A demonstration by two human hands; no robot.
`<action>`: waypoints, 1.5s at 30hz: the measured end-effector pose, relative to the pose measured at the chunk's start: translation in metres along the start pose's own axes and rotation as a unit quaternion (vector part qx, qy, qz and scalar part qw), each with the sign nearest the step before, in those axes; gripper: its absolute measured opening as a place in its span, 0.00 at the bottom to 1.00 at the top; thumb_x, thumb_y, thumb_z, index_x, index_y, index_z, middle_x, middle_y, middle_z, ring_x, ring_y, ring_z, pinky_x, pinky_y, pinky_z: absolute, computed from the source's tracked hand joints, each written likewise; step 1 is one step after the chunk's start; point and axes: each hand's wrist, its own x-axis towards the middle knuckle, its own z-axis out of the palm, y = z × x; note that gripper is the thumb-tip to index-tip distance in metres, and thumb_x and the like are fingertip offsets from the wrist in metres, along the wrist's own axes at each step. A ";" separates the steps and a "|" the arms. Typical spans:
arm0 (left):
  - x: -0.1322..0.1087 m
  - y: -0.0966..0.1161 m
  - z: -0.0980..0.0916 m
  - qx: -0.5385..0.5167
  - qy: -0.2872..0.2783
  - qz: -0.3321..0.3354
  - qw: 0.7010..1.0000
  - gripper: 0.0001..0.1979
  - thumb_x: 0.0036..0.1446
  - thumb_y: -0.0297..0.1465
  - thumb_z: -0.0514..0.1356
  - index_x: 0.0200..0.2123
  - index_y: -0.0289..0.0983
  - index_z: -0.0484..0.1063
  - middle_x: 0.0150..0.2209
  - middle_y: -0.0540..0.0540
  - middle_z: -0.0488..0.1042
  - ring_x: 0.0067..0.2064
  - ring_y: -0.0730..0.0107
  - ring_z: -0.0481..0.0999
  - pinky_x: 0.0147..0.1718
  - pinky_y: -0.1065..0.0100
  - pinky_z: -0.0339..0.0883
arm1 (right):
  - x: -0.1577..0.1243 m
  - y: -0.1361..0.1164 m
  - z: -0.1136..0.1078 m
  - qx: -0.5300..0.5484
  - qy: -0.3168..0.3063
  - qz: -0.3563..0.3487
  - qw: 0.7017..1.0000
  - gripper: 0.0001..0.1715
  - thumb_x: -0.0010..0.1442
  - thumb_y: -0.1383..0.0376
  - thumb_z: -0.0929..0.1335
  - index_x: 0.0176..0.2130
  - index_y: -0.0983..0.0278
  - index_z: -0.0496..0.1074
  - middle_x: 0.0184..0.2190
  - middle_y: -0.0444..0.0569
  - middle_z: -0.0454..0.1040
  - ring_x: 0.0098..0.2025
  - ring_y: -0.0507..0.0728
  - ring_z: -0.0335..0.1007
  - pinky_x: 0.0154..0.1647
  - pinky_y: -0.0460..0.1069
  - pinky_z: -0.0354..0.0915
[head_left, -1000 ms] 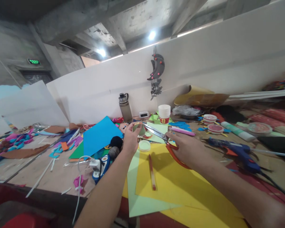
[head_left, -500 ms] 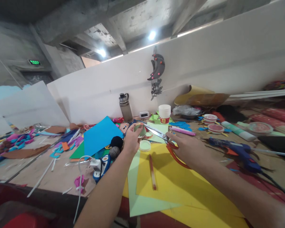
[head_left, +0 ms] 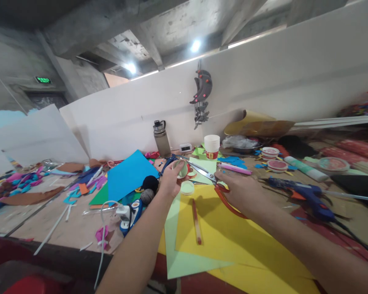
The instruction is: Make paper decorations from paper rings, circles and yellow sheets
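My left hand [head_left: 172, 179] is closed around a paper cup [head_left: 183, 168], tilted so its pale green inside shows; the fingers cover part of it. My right hand [head_left: 237, 188] grips a pair of scissors [head_left: 207, 174] by its orange handles. The silver blades point left, their tips close to the cup's rim; whether they touch it I cannot tell. Beneath the cup lies a round white-rimmed piece [head_left: 187, 188] with a pale green middle. Below my hands, a red-brown pencil-like stick [head_left: 196, 222] rests on yellow paper [head_left: 233, 241], which overlaps light green paper [head_left: 173, 249].
Stacked paper cups [head_left: 212, 145] and a water bottle [head_left: 161, 139] stand at the back. To the right lies a blue glue gun [head_left: 305, 194], near a green-and-white tube [head_left: 306, 168]. On the left are blue card [head_left: 131, 173], a power strip [head_left: 131, 218] with a cable, and scraps.
The paper cup has turned slightly in my left hand, showing more of its pale inside. The scissors have barely moved, and the view has shifted a little.
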 end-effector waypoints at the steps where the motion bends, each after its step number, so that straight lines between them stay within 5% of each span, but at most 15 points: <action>1: 0.000 0.000 0.000 -0.001 -0.008 0.000 1.000 0.18 0.42 0.37 0.71 0.34 0.36 0.72 0.27 0.50 0.74 0.26 0.71 0.77 0.16 0.77 0.65 | 0.000 0.001 0.001 0.015 -0.001 0.006 1.000 0.25 0.60 0.63 0.62 0.56 0.57 0.71 0.40 0.57 0.80 0.39 0.69 0.77 0.31 0.55 0.66; 6: -0.001 0.000 -0.001 0.039 -0.034 0.039 0.998 0.17 0.44 0.34 0.69 0.36 0.37 0.70 0.32 0.49 0.75 0.30 0.70 0.77 0.22 0.74 0.70 | 0.004 0.009 0.010 0.176 0.063 0.010 0.982 0.22 0.60 0.62 0.63 0.52 0.60 0.74 0.42 0.55 0.80 0.42 0.66 0.77 0.39 0.55 0.70; 10: -0.001 0.000 -0.001 0.194 -0.030 0.109 0.974 0.16 0.41 0.27 0.65 0.38 0.38 0.70 0.34 0.49 0.74 0.34 0.70 0.75 0.26 0.72 0.71 | 0.007 0.012 0.014 0.288 0.130 -0.005 0.949 0.22 0.58 0.59 0.65 0.51 0.62 0.74 0.46 0.55 0.79 0.47 0.64 0.75 0.46 0.56 0.69; 15: -0.004 -0.001 0.002 0.362 -0.035 0.140 0.921 0.12 0.40 0.24 0.63 0.31 0.38 0.69 0.28 0.52 0.73 0.28 0.72 0.71 0.22 0.73 0.65 | 0.006 0.005 0.010 0.367 0.130 0.030 0.921 0.26 0.57 0.55 0.67 0.52 0.64 0.72 0.32 0.49 0.78 0.31 0.58 0.72 0.34 0.52 0.70; 18: -0.009 -0.005 0.006 0.412 -0.092 0.158 0.893 0.05 0.46 0.26 0.61 0.30 0.38 0.73 0.29 0.50 0.75 0.31 0.70 0.73 0.29 0.72 0.66 | 0.004 -0.001 0.006 0.430 0.131 0.045 0.892 0.29 0.56 0.54 0.69 0.54 0.64 0.69 0.29 0.46 0.74 0.30 0.55 0.69 0.32 0.50 0.68; 22: -0.013 -0.012 0.012 0.465 -0.103 0.224 0.850 0.09 0.49 0.25 0.59 0.32 0.40 0.78 0.31 0.48 0.77 0.34 0.68 0.73 0.31 0.71 0.64 | 0.002 -0.008 0.001 0.512 0.119 0.074 0.847 0.32 0.53 0.52 0.72 0.54 0.62 0.68 0.25 0.42 0.70 0.25 0.53 0.64 0.25 0.47 0.64; 28: -0.021 -0.012 0.021 0.436 -0.080 0.299 0.845 0.12 0.44 0.20 0.61 0.30 0.41 0.78 0.29 0.48 0.76 0.32 0.68 0.70 0.36 0.68 0.63 | 0.001 -0.016 -0.003 0.599 0.110 0.098 0.787 0.37 0.49 0.50 0.73 0.55 0.58 0.66 0.24 0.39 0.66 0.21 0.52 0.62 0.18 0.46 0.60; 31: -0.021 -0.012 0.020 0.440 -0.078 0.290 0.846 0.11 0.45 0.20 0.60 0.30 0.41 0.78 0.29 0.48 0.76 0.32 0.68 0.70 0.35 0.69 0.63 | 0.003 -0.010 -0.001 0.561 0.109 0.098 0.815 0.33 0.52 0.51 0.72 0.54 0.60 0.67 0.29 0.44 0.73 0.29 0.57 0.71 0.27 0.49 0.68; 35: -0.010 -0.010 0.008 0.408 -0.058 0.219 0.884 0.10 0.45 0.22 0.59 0.30 0.39 0.77 0.28 0.50 0.75 0.31 0.70 0.71 0.31 0.71 0.62 | 0.007 0.007 0.000 0.382 0.088 0.084 0.916 0.24 0.57 0.57 0.68 0.51 0.63 0.72 0.45 0.54 0.78 0.46 0.63 0.74 0.45 0.54 0.69; 38: 0.000 -0.007 -0.003 0.353 -0.039 0.173 0.919 0.09 0.45 0.24 0.60 0.31 0.38 0.77 0.27 0.52 0.75 0.30 0.70 0.71 0.30 0.72 0.63 | 0.009 0.017 0.000 0.224 0.050 0.067 0.971 0.22 0.59 0.60 0.65 0.51 0.62 0.73 0.47 0.56 0.77 0.48 0.64 0.74 0.46 0.55 0.68; 45: 0.002 -0.004 -0.008 0.314 -0.020 0.259 0.913 0.09 0.44 0.24 0.63 0.30 0.41 0.79 0.34 0.47 0.78 0.37 0.65 0.75 0.40 0.67 0.68 | 0.004 0.015 0.004 0.137 -0.019 0.031 0.990 0.19 0.58 0.62 0.65 0.48 0.59 0.75 0.42 0.54 0.80 0.42 0.63 0.77 0.36 0.51 0.67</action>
